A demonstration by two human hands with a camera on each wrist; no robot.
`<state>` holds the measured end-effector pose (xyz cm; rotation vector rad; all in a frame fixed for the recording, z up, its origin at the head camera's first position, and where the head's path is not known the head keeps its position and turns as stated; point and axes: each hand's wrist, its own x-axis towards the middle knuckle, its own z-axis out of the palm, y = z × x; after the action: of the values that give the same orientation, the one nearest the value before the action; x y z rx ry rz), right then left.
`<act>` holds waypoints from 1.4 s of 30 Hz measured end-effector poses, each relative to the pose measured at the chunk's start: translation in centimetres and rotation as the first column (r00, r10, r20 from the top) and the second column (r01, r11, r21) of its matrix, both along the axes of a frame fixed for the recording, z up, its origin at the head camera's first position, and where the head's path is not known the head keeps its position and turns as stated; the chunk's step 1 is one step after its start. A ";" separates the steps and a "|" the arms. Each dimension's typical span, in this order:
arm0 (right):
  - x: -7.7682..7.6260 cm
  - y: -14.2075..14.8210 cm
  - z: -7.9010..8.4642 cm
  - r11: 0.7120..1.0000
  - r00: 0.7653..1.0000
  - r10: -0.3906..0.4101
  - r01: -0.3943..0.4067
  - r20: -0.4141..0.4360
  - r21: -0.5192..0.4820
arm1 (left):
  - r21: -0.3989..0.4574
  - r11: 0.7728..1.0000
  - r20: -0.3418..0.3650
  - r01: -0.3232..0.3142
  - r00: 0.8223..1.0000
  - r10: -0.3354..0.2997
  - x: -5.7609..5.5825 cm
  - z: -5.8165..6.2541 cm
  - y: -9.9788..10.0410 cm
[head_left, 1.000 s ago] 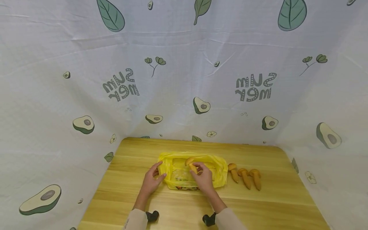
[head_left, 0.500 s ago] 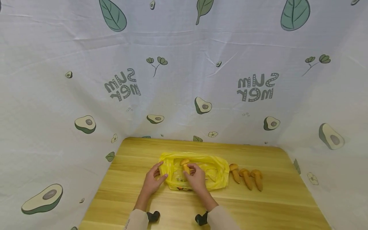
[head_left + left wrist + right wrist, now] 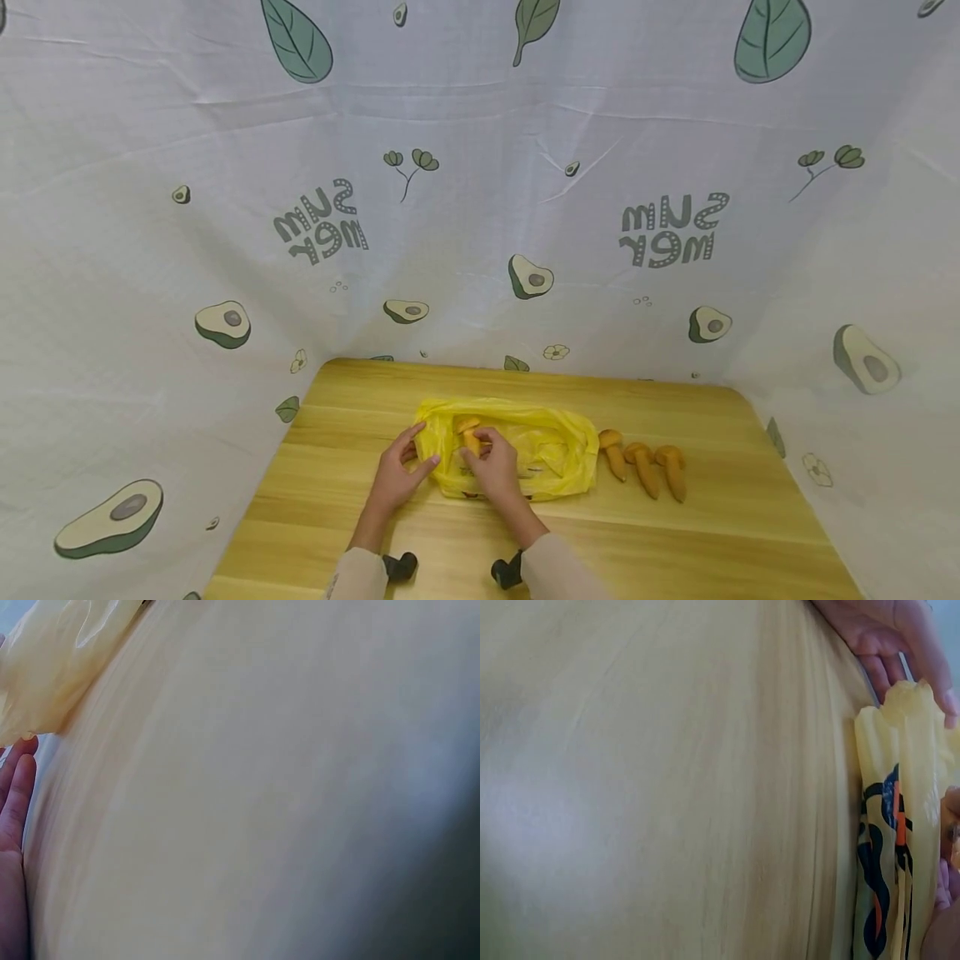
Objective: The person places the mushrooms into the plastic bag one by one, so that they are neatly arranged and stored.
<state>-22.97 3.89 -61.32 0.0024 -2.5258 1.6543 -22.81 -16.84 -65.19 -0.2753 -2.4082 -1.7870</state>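
A yellow plastic bag [image 3: 579, 458] lies open-mouthed on the table, its dark and orange print visible on the bag side [image 3: 885, 862] in the right wrist view. My left hand [image 3: 399, 473] holds the bag's left end, thumb over the rim and fingers outside. In the left wrist view only some fingers [image 3: 19, 795] show beside the plastic. My right hand [image 3: 498, 472] pinches an orange-brown mushroom [image 3: 469, 435] by its stem, cap pointing away, within the bag's mouth toward its left end. The stem's lower end is hidden by the fingers.
Three similar mushrooms, a left one [image 3: 612, 455], a middle one [image 3: 642, 470] and a right one [image 3: 672, 473], lie side by side right of the bag. A wood-grain table [image 3: 712, 550] is bordered by a patterned white cloth [image 3: 480, 208] behind and at both sides.
My right hand has moved left inside the bag's mouth, carrying the mushroom toward the bag's left end. My left hand stays at the rim. The three mushrooms on the table have not moved.
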 end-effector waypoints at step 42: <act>-0.1 2.1 -0.4 0.992 0.997 0.076 -0.079 0.028 0.103 | -0.013 1.000 -0.021 -0.002 1.000 0.002 -0.1 0.0 0.0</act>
<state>-23.07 5.97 -61.73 0.0918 -2.6590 1.5565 -22.90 -16.81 -65.22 -0.2920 -2.4059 -1.7585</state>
